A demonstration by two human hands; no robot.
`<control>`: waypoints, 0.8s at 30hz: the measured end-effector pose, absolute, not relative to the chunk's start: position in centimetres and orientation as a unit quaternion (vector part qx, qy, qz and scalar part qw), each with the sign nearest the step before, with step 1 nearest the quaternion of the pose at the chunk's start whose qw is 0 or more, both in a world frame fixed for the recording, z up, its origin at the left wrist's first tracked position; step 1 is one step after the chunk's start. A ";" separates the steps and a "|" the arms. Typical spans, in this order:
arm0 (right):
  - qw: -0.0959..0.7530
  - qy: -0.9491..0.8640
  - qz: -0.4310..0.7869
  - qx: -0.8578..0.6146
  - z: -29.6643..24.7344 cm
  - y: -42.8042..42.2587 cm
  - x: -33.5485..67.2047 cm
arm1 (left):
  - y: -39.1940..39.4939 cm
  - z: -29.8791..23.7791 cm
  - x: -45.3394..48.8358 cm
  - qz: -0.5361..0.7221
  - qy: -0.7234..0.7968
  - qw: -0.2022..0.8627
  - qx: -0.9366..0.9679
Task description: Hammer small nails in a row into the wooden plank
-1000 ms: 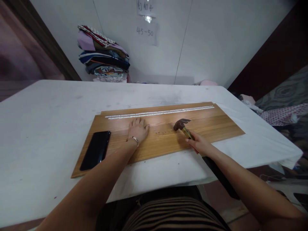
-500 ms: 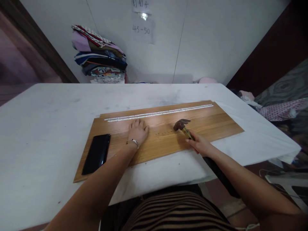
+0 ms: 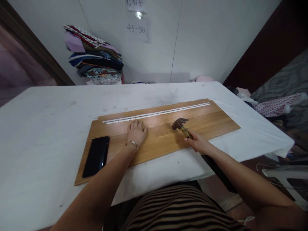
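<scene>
A wooden board (image 3: 216, 119) lies on the white-covered table. My left hand (image 3: 137, 132) rests flat on it, fingers spread, holding nothing. Closed around the upper handle of a claw hammer (image 3: 179, 124) is my right hand (image 3: 197, 142). The hammer's head sits over the middle of the board, claw pointing right; I cannot tell whether it touches the wood. Between my left hand and the hammer runs a short row of small dark nails (image 3: 162, 132). Two pale strips with markings (image 3: 156, 113) stretch along the far side of the board.
A black phone (image 3: 96, 156) lies on the board's left end. Folded clothes (image 3: 96, 57) are stacked at the back left by the wall. Paper with "45-50" (image 3: 137, 29) hangs on the wall. A white plastic stool or chair (image 3: 276, 175) stands at lower right.
The whole view has shifted slightly, with the scene a little further left. Both hands and the hammer keep about the same places on the board.
</scene>
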State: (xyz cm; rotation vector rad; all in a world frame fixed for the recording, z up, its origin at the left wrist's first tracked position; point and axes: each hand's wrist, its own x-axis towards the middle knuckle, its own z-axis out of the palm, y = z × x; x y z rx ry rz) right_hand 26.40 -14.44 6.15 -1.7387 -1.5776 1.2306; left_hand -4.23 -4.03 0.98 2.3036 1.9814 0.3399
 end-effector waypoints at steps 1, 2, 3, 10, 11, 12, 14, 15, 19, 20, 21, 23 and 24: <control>0.243 -0.577 0.450 -0.637 6.2 -14.5 26.4 | -4.0 1.0 -4.2 0.112 0.647 0.042 0.753; 0.243 -0.576 0.450 -0.637 6.2 -14.5 26.4 | -4.0 1.0 -4.2 0.113 0.647 0.041 0.753; 0.240 -0.576 0.451 -0.638 6.2 -14.5 26.4 | -4.0 1.0 -4.2 0.113 0.647 0.041 0.753; 0.232 -0.568 0.450 -0.649 6.3 -14.6 26.4 | -4.0 0.9 -4.2 0.113 0.647 0.040 0.753; 0.233 -0.568 0.449 -0.649 6.4 -14.6 26.4 | -4.0 0.9 -4.2 0.114 0.647 0.040 0.753; 0.234 -0.568 0.449 -0.649 6.6 -14.7 26.4 | -4.0 0.8 -4.2 0.115 0.647 0.039 0.753; 0.236 -0.565 0.452 -0.649 6.6 -14.7 26.3 | -4.0 0.7 -4.3 0.117 0.647 0.036 0.752; 0.236 -0.564 0.455 -0.648 6.6 -14.7 26.3 | -4.0 0.7 -4.3 0.119 0.647 0.036 0.752; 0.232 -0.553 0.463 -0.653 6.2 -14.7 26.2 | -4.0 0.7 -4.3 0.121 0.645 0.039 0.753; 0.233 -0.550 0.463 -0.655 6.1 -14.8 26.2 | -4.0 0.7 -4.3 0.122 0.645 0.040 0.753; 0.236 -0.549 0.462 -0.656 6.2 -14.8 26.2 | -4.0 0.8 -4.3 0.122 0.646 0.040 0.753; 0.239 -0.549 0.462 -0.654 6.4 -14.9 26.1 | -4.1 0.9 -4.2 0.120 0.646 0.041 0.753; 0.239 -0.550 0.463 -0.653 6.6 -15.0 26.1 | -4.1 1.0 -4.2 0.118 0.646 0.042 0.753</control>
